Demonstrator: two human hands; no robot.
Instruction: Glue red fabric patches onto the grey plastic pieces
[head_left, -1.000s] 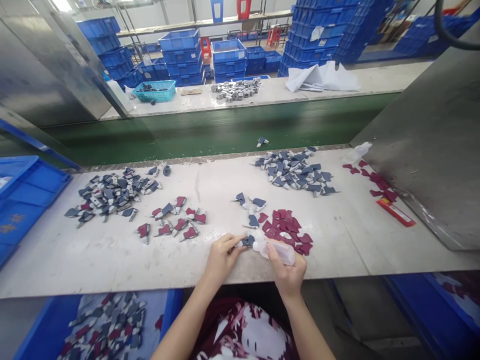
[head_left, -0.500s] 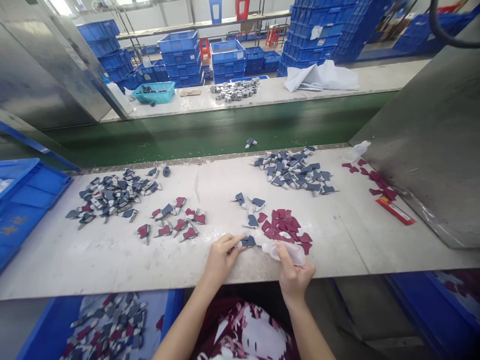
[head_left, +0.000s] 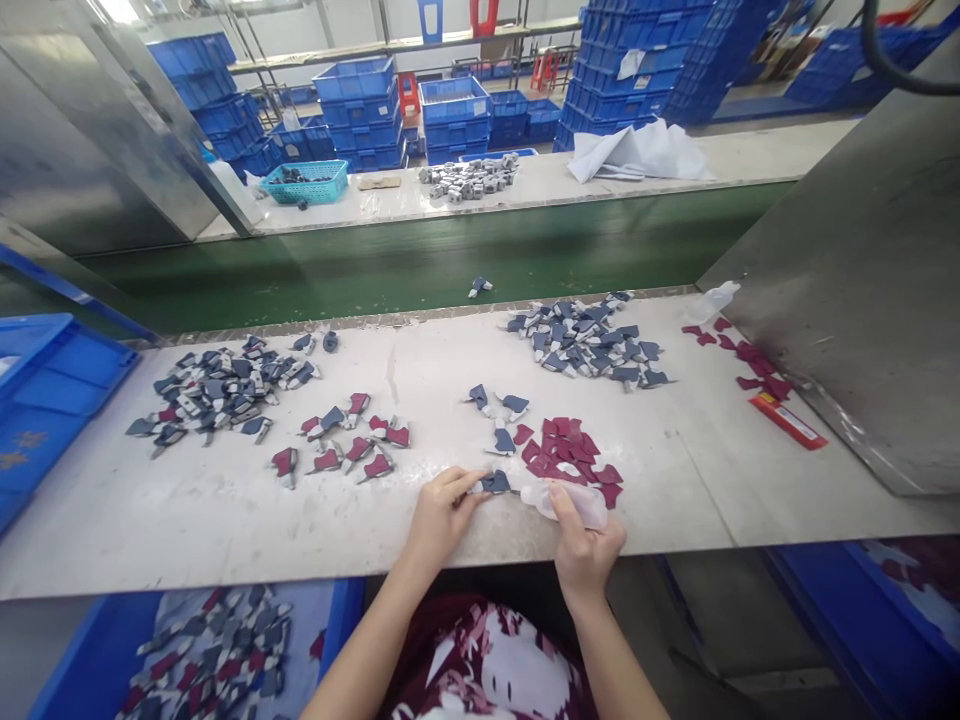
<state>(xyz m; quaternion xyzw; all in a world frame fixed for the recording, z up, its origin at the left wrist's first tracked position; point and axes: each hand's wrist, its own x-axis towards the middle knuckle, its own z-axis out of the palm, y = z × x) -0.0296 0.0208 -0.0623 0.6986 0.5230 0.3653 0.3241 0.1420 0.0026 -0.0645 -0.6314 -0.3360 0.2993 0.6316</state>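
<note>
Far left, a blue plastic crate (head_left: 60, 390) at the edge of the white work table (head_left: 187, 540). Next along the table, a heap of navy-and-grey cut pieces (head_left: 217, 388), then a looser group of pieces with maroon patches (head_left: 349, 442). Toward the middle, the left hand (head_left: 444, 518), fingers pressed together, pinching one navy piece (head_left: 495, 482) against the thumb. Just beside that piece's right end, the nozzle of a translucent squeeze bottle (head_left: 564, 505), gripped in the right hand (head_left: 589, 552), fingers curled beneath, thumb on top. Just behind, a scatter of maroon pieces (head_left: 570, 455); farther back, another navy heap (head_left: 585, 342). Far right, more maroon pieces (head_left: 754, 360) and a red packet (head_left: 787, 420).
</note>
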